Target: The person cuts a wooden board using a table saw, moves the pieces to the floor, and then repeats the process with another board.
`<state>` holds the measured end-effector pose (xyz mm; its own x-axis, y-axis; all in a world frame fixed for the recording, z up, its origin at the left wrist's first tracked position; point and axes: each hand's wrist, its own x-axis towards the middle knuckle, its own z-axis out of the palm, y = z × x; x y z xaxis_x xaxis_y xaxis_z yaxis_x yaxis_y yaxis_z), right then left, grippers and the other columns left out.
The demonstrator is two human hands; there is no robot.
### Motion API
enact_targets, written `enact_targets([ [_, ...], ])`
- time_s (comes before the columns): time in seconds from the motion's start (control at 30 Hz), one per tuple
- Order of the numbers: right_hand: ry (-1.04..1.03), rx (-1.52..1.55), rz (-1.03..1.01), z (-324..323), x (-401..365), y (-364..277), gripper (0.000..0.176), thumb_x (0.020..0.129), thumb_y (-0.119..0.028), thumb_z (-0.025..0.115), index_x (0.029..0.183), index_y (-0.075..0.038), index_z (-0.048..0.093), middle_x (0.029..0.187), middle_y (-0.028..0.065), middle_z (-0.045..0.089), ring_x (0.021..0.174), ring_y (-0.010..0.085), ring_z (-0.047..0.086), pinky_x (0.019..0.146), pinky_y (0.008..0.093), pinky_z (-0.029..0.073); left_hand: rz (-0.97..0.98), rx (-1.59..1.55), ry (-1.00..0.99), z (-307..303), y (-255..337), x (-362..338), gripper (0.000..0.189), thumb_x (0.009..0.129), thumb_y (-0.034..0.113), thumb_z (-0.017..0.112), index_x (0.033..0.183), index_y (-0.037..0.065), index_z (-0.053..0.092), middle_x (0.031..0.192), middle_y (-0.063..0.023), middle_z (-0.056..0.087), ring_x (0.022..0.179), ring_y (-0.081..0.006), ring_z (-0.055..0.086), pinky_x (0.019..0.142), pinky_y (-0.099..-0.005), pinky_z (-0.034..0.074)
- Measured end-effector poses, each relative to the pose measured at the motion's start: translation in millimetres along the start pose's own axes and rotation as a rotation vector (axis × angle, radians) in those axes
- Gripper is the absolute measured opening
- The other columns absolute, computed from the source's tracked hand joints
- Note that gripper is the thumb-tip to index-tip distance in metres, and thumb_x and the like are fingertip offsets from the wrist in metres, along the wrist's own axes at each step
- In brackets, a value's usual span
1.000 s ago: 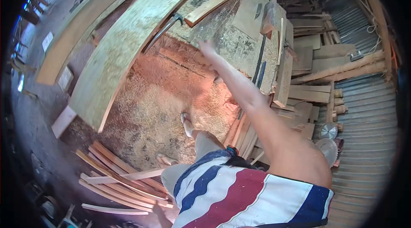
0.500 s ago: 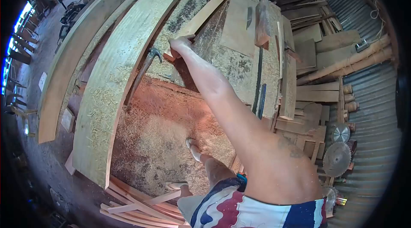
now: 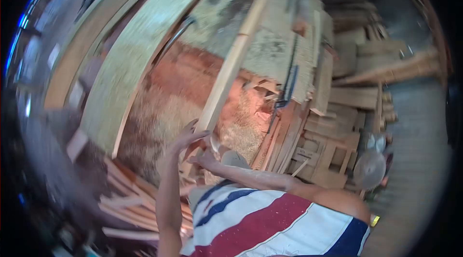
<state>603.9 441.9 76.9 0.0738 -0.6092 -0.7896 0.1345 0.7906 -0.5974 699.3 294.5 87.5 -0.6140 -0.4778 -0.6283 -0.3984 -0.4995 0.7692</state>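
A long, narrow wooden strip [image 3: 229, 71] slants away from my body, its far end over the sawdust-covered workbench [image 3: 207, 3]. My left hand [image 3: 187, 138] grips the near end from the left side. Lower down, close to my torso, my right hand [image 3: 207, 159] has its fingers curled around the same end. Motion blur softens both hands, and the strip's underside is hidden. A claw hammer [image 3: 174, 36] leans by the edge of a wide plank [image 3: 130, 64], left of the strip.
Several thin wood offcuts [image 3: 128, 204] lie at lower left. A dark blue bar-shaped tool [image 3: 291, 83] rests along the bench's right side. Stacked boards [image 3: 354, 100] and a round saw blade [image 3: 370, 169] are at the right, by the corrugated wall [image 3: 410, 136].
My right hand has drawn back from beside the hammer toward my body, bringing the strip. My left hand has come into view at its near end. The view has shifted.
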Motion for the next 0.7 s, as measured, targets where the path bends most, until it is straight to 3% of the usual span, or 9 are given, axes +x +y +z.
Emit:
enact_targets([
  [0.03, -0.096, 0.000, -0.008, 18.5, 3.5, 36.7, 0.080, 0.082, -0.025, 0.090, 0.146, -0.002, 0.048, 0.132, 0.0151, 0.062, 0.112, 0.0246, 0.070, 0.086, 0.0380, 0.063, 0.043, 0.140, -0.034, 6.2, -4.7, -12.8, 0.091, 0.083, 0.048, 0.089, 0.153, 0.002, 0.055, 0.147, -0.0231, 0.065, 0.137, -0.0336, 0.063, 0.111, -0.0416, 0.050],
  [0.1, -0.484, -0.026, 0.067, 19.3, 6.8, 97.5, 0.054, 0.094, -0.022, 0.083, 0.140, -0.002, 0.061, 0.127, 0.0123, 0.068, 0.108, 0.0252, 0.071, 0.088, 0.0403, 0.063, -0.062, 0.531, 0.330, 5.3, -64.5, -50.5, 0.086, 0.078, 0.062, 0.086, 0.139, 0.005, 0.065, 0.124, -0.0249, 0.075, 0.118, -0.0390, 0.072, 0.101, -0.0462, 0.055],
  [0.17, -0.477, 0.135, 0.533, -28.7, -8.6, 74.7, 0.056, 0.100, -0.028, 0.076, 0.150, -0.009, 0.059, 0.137, 0.0125, 0.067, 0.121, 0.0254, 0.066, 0.100, 0.0445, 0.058, -0.164, 0.548, 0.335, -2.1, -137.6, -124.8, 0.087, 0.076, 0.070, 0.082, 0.133, 0.007, 0.068, 0.117, -0.0248, 0.076, 0.111, -0.0409, 0.073, 0.098, -0.0496, 0.056],
  [0.2, -0.449, 0.445, 0.290, -42.0, -17.9, 47.8, 0.046, 0.098, -0.030, 0.079, 0.134, -0.006, 0.064, 0.128, 0.0062, 0.067, 0.123, 0.0252, 0.065, 0.105, 0.0438, 0.055, -0.179, 0.570, 0.341, -14.1, -167.3, -158.1, 0.087, 0.075, 0.075, 0.080, 0.130, 0.008, 0.069, 0.113, -0.0248, 0.076, 0.108, -0.0419, 0.074, 0.096, -0.0513, 0.056],
  [0.23, -0.631, 0.581, 0.261, -79.6, 21.5, 52.9, 0.048, 0.101, -0.037, 0.074, 0.138, -0.009, 0.062, 0.130, 0.0065, 0.068, 0.134, 0.0278, 0.060, 0.117, 0.0503, 0.047, -0.275, 0.522, 0.421, -14.8, -184.8, -204.1, 0.087, 0.075, 0.077, 0.079, 0.128, 0.008, 0.070, 0.111, -0.0232, 0.077, 0.106, -0.0416, 0.074, 0.095, -0.0514, 0.056],
  [0.3, -0.259, 0.430, 0.056, -56.4, 11.0, -6.5, 0.052, 0.101, -0.058, 0.067, 0.130, -0.014, 0.067, 0.133, 0.0103, 0.068, 0.125, 0.0261, 0.063, 0.110, 0.0480, 0.050, -0.402, 0.446, 0.441, 8.9, -205.0, -289.3, 0.088, 0.074, 0.080, 0.076, 0.123, 0.007, 0.071, 0.107, -0.0199, 0.078, 0.104, -0.0411, 0.075, 0.094, -0.0518, 0.056],
  [0.43, -0.153, 0.254, 0.262, 25.0, 17.5, 32.0, 0.051, 0.095, -0.050, 0.077, 0.129, -0.013, 0.067, 0.133, 0.0096, 0.066, 0.118, 0.0266, 0.063, 0.099, 0.0423, 0.055, -0.423, 0.335, 0.798, 92.9, -273.1, -432.2, 0.095, 0.070, 0.085, 0.077, 0.123, 0.007, 0.073, 0.105, -0.0193, 0.079, 0.100, -0.0389, 0.076, 0.092, -0.0524, 0.057],
  [0.53, -0.283, -0.037, 0.464, 99.3, 33.7, 106.8, 0.050, 0.090, -0.040, 0.077, 0.130, -0.013, 0.066, 0.130, 0.0089, 0.065, 0.116, 0.0253, 0.063, 0.096, 0.0400, 0.055, -0.761, 0.003, 0.781, 160.7, -300.9, -501.9, 0.093, 0.071, 0.084, 0.078, 0.118, 0.004, 0.073, 0.106, -0.0204, 0.079, 0.100, -0.0395, 0.077, 0.095, -0.0510, 0.057],
  [0.7, -0.299, -0.538, 0.471, 259.0, 131.0, 286.7, 0.064, 0.089, -0.045, 0.078, 0.137, -0.007, 0.062, 0.122, 0.0095, 0.064, 0.113, 0.0239, 0.064, 0.099, 0.0453, 0.053, -0.963, -0.304, 1.100, 268.2, -421.8, -492.1, 0.089, 0.072, 0.081, 0.080, 0.100, -0.003, 0.072, 0.087, -0.0266, 0.075, 0.084, -0.0422, 0.077, 0.075, -0.0531, 0.060],
])
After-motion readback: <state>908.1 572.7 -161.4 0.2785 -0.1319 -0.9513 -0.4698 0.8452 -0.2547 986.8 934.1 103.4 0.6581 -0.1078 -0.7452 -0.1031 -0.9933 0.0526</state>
